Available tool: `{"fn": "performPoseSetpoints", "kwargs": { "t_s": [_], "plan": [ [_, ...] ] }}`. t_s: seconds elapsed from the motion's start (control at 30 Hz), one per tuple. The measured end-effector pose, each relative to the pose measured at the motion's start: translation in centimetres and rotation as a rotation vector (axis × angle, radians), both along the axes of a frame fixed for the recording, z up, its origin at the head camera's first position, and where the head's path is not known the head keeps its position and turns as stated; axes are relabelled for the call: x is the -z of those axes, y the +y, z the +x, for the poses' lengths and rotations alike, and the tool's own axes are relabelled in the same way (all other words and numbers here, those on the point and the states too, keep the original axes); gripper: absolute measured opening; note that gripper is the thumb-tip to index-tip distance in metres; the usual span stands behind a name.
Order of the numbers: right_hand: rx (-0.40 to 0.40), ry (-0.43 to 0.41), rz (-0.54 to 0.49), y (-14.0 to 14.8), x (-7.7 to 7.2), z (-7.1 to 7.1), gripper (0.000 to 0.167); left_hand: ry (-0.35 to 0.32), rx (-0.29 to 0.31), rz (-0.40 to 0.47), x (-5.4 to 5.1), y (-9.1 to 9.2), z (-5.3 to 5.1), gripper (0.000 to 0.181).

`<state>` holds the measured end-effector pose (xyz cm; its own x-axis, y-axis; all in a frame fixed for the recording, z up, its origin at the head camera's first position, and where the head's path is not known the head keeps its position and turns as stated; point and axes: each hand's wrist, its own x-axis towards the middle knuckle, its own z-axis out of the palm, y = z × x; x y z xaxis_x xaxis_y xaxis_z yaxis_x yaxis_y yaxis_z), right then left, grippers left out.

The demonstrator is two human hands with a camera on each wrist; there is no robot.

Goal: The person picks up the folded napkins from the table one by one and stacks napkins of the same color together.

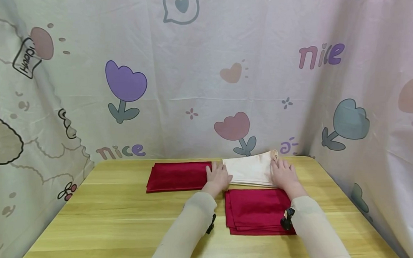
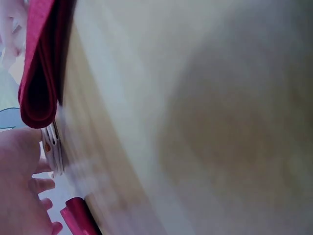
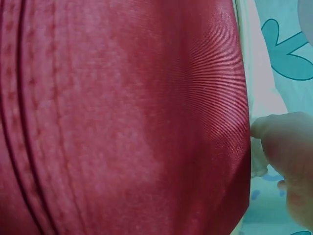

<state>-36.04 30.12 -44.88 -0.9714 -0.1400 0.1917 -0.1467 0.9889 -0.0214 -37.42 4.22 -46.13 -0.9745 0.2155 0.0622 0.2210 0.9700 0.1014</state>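
A folded white cloth lies near the far edge of the table, its far right corner raised in a rolled fold. My right hand pinches the cloth's right end; in the right wrist view the thumb of that hand shows beside the white edge, the other fingers partly hidden. At the cloth's left end rests my left hand, fingers spread and fairly straight, touching the edge. A folded red cloth lies just left of this hand. Another folded red cloth lies in front of the white one, beneath my right wrist.
The wooden table has yellow wood grain. A printed curtain with tulips and hearts hangs behind it and along both sides. Each wrist carries a small dark strap.
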Motion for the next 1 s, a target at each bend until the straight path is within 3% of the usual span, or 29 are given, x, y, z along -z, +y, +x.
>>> {"fn": "performPoseSetpoints", "kwargs": {
  "t_s": [0.2,0.5,0.63,0.77,1.0],
  "plan": [
    [0.044,-0.105,-0.039,0.2,0.3,0.0,0.059,-0.087,-0.001,0.005,0.0,-0.2,-0.1,0.065],
    [0.108,-0.253,-0.13,0.3,0.1,0.2,0.061,-0.119,-0.007,-0.015,0.2,-0.3,-0.7,0.068],
    [0.123,-0.298,-0.168,0.5,-0.1,0.5,0.063,-0.163,-0.022,-0.005,0.2,-0.4,-0.8,0.072],
    [0.122,-0.303,-0.177,0.7,0.0,0.6,0.065,-0.179,-0.03,0.02,0.1,-0.6,-0.4,0.075],
    [0.109,-0.26,-0.154,1.2,0.3,1.0,0.071,-0.12,-0.004,-0.017,-0.1,-0.8,-0.1,0.075]
  ]
}}
